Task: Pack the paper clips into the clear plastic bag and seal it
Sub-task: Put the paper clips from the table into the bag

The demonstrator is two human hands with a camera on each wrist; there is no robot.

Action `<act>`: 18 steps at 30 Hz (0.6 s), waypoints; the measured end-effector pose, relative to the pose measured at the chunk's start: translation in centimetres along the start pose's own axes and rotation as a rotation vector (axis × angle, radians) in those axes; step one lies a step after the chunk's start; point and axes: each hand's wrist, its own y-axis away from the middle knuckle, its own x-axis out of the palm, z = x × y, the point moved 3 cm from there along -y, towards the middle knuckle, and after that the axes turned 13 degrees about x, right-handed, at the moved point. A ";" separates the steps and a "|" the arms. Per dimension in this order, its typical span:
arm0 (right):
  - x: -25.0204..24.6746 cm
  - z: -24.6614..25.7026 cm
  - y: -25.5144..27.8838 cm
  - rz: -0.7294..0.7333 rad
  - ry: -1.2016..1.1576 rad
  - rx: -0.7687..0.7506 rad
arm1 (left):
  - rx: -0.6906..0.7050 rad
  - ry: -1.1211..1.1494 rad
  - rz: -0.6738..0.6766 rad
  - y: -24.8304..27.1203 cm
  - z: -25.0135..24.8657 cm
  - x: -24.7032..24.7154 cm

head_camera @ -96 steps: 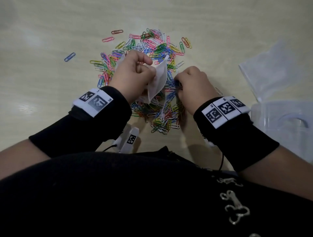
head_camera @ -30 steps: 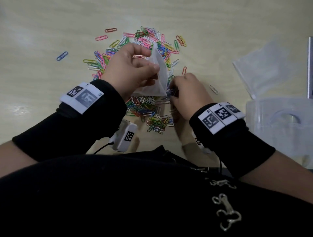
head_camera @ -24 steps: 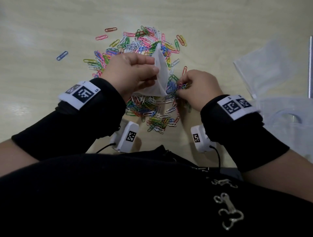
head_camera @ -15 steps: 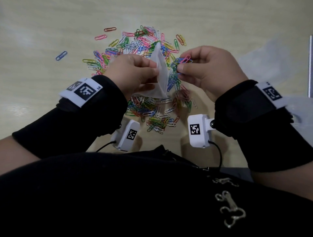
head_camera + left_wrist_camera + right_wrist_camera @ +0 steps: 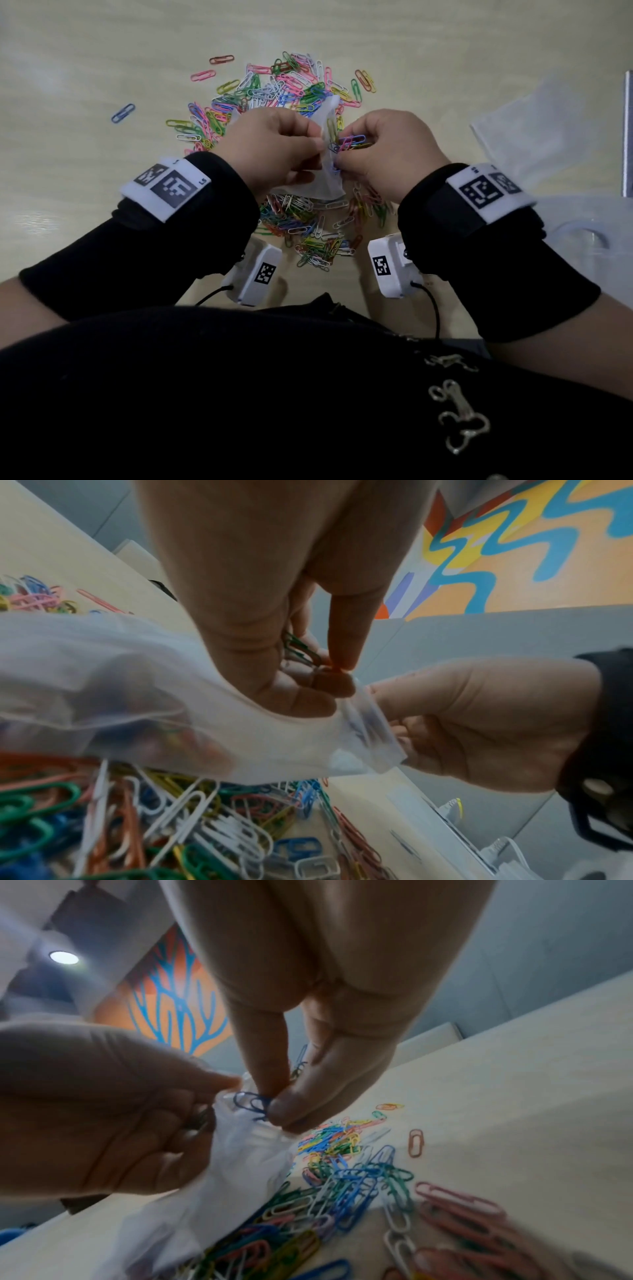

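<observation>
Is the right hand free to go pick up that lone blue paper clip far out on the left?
Probably not yet: the right hand pinches a bunch of clips at the bag, and the left hand lies between it and the blue clip.

A pale wooden table (image 5: 102,51) stands before an orange-and-blue mural (image 5: 534,547).

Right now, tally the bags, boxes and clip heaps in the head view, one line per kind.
Bags: 2, the held bag in the left hand and the spare bag lying at the right
Boxes: 1, the clear box
Heaps: 1, the clip heap
Total: 4
</observation>
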 end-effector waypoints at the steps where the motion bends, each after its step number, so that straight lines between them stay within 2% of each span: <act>1: -0.2 0.4 0.2 -0.040 0.115 -0.027 | 0.001 -0.018 0.000 0.0 0.0 0.0; 3: -0.4 1.0 0.4 -0.077 0.266 -0.079 | 0.007 -0.052 0.006 0.0 0.0 0.2; 5: -0.4 1.4 0.5 -0.060 0.318 -0.109 | 0.015 -0.075 0.009 0.0 -0.1 0.3; 11: -0.2 1.0 0.8 0.066 0.049 -0.035 | 0.064 -0.187 -0.001 0.4 -1.0 0.0; 18: -0.4 1.3 1.4 -0.064 -0.009 -0.095 | 0.115 -0.251 0.025 0.8 -1.5 -0.1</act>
